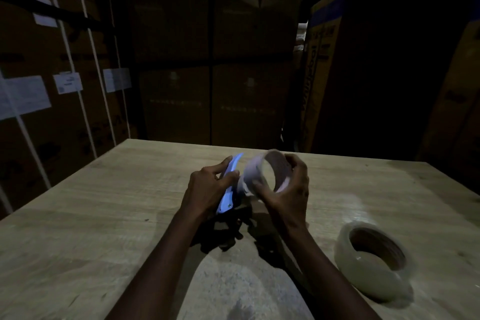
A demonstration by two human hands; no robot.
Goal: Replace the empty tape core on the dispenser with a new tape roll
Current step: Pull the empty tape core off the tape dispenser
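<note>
Above the wooden worktop (104,215), empty tape core (267,171) gripped by right hand (288,189), fingers (293,163) curled over far rim, thumb on near rim. Blue dispenser (230,184) clamped in left hand (207,187), just beside. New tape roll (374,262) flat on worktop, well right.

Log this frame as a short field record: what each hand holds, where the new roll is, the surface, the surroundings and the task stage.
left hand: grips the blue tape dispenser, held above the table
right hand: holds the empty tape core, right beside the dispenser
new tape roll: lies flat on the table, to the person's right, untouched
surface: light wooden table
surroundings: stacked cardboard boxes, dim light
stage: core in hand at the dispenser; whether it is fully off cannot be told; new roll not yet fitted
</note>
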